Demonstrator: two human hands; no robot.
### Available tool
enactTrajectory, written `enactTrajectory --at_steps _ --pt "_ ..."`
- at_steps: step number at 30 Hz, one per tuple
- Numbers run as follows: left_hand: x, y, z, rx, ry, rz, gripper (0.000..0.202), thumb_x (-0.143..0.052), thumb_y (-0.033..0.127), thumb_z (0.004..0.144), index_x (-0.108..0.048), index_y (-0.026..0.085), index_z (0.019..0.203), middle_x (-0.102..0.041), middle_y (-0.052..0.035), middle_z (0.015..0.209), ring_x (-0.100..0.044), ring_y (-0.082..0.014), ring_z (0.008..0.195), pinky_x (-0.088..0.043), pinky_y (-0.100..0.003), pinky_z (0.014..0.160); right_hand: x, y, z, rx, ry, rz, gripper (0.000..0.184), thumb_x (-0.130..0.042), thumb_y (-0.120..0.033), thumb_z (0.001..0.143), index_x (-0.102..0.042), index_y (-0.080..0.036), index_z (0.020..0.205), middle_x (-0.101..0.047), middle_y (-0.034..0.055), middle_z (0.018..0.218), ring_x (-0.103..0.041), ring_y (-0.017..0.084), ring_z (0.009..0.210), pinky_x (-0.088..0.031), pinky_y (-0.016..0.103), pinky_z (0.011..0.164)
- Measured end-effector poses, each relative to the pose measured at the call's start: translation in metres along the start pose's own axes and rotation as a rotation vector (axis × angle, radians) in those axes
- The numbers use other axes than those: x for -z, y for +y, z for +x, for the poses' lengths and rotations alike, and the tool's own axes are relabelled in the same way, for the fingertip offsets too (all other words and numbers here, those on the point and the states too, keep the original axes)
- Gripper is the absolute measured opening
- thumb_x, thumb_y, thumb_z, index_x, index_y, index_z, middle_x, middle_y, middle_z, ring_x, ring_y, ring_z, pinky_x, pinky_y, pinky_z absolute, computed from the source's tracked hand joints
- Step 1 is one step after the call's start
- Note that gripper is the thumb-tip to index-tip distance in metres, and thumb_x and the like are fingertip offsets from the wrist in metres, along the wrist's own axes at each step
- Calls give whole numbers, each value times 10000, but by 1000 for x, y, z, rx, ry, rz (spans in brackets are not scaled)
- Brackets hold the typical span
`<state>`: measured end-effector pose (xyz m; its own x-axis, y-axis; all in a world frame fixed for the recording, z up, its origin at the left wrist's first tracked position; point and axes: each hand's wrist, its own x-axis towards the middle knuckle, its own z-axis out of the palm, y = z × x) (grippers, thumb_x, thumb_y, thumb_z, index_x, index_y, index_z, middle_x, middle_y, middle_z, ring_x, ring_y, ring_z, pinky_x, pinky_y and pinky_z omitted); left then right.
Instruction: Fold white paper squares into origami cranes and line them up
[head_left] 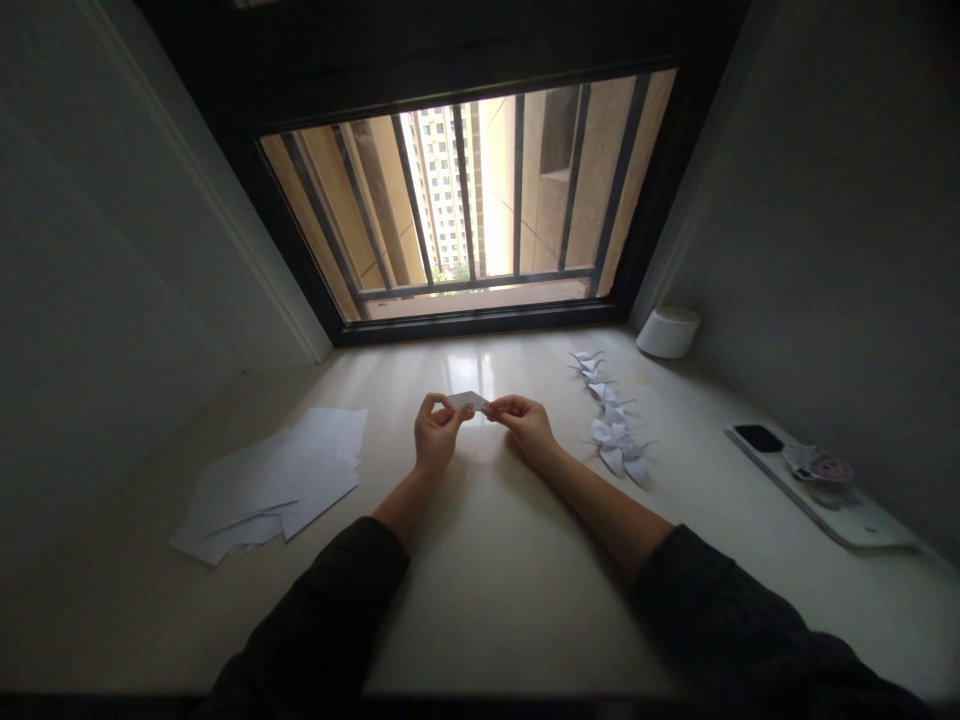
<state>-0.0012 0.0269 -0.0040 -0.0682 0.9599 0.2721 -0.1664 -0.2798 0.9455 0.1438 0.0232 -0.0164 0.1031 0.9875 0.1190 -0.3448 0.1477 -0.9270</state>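
Observation:
A small folded piece of white paper (468, 399) is held up between my two hands, over the middle of the pale sill. My left hand (437, 430) pinches its left part between thumb and fingers. At its right corner, the fingertips of my right hand (526, 425) are closed on the paper. To the right of my right hand, several folded white paper cranes (609, 410) stand in a row running away from me. A loose stack of white paper sheets (281, 475) lies left of my left hand.
A phone (825, 490) with a round grip on its back lies on the right of the sill (495, 590). A white cup-like object (667, 332) stands at the back right by the wall. Beyond the sill is a dark-framed window (480, 318) with bars outside.

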Motion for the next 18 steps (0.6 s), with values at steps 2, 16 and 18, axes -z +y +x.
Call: enactTrajectory --at_steps 2,16,18 --pt "0 -1 1 1 -9 -19 375 -742 303 652 -396 203 757 -712 -34 724 -685 -190 665 -531 -301 644 0 1 0 12 -14 -20 262 -813 -341 536 -675 -189 698 -676 13 641 -621 160 630 -488 302 658" --pt "-3 4 -5 -50 -29 83 352 -704 353 693 -400 209 797 -687 1 662 -681 -183 644 -523 -285 623 -3 1 -2 47 -76 -18 365 -805 -371 534 -603 -205 789 -664 -21 631 -631 154 605 -487 290 636" --pt "-2 4 -4 -18 -7 82 346 -686 374 708 -399 210 810 -683 4 640 -681 -187 623 -516 -276 599 -3 1 -1 22 -81 -12 373 -808 -374 522 -607 -201 784 -660 -22 613 -628 152 595 -489 297 649"
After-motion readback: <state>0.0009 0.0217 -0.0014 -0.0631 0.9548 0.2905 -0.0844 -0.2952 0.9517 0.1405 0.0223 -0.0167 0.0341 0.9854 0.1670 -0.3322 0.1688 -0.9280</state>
